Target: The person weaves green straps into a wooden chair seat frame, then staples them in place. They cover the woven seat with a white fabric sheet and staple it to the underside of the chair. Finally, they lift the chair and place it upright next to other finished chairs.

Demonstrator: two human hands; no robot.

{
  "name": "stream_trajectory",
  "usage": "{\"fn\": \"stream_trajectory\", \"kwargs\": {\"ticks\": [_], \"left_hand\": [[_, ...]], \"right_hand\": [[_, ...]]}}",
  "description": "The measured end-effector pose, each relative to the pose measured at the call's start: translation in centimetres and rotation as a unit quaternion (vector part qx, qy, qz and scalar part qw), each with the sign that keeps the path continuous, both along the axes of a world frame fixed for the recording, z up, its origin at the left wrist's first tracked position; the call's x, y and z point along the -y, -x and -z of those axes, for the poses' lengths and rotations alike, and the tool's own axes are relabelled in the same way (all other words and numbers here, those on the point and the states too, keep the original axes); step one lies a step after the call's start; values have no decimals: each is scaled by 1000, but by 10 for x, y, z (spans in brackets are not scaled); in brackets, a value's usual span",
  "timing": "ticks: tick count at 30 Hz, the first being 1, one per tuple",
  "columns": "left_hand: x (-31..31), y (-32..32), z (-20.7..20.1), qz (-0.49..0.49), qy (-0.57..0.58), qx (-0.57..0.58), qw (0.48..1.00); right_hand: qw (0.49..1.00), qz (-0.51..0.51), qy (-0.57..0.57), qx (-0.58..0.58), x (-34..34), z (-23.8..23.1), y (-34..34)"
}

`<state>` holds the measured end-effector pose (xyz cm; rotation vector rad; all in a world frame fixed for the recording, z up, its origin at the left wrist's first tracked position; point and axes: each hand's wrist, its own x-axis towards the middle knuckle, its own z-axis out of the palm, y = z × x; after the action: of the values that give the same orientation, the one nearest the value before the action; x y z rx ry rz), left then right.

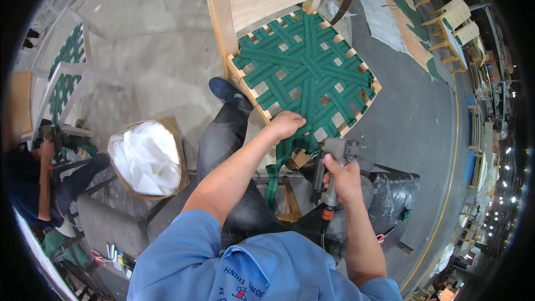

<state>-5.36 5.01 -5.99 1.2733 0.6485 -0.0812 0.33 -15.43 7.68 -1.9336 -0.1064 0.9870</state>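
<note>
A wooden chair frame (218, 17) stands in front of me, its seat woven with green webbing (312, 67). Extra straps cross over the weave diagonally. At the seat's near edge my left hand (287, 125) is closed on a green webbing strap (272, 181), whose loose end hangs down below the frame. My right hand (344, 181) grips a grey staple gun (336, 147) by its handle, just right of the seat's near corner. An orange fitting (327, 213) joins its handle to an air hose. My left fingertips are partly hidden against the webbing.
A box lined with white material (146, 159) stands at my left. Beyond it a co-worker's arm (44, 184) is beside a white chair (83, 69) with green webbing. Scissors (100, 257) and pens lie on a grey surface at lower left. Several wooden chairs (451, 36) line the right.
</note>
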Motion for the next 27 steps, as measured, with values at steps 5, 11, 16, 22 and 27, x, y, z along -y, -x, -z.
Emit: {"fn": "stream_trajectory", "kwargs": {"ticks": [5,11,16,22,27], "left_hand": [[-2,-1,-5,4,60,-6,998],[-2,2,0,4,39,-5,999],[-2,2,-8,14,72,-20,997],[2,16,-17,40,32,-7,999],[42,28,-21,60,-271,27,960]], "right_hand": [[998,-60,17,-20,-14,24,14],[994,-95,55,-7,-27,42,21],[996,-68,54,-14,-22,34,14],[988,154,23,21,70,-37,-43],[950,298,-56,79,224,-67,-97]]}}
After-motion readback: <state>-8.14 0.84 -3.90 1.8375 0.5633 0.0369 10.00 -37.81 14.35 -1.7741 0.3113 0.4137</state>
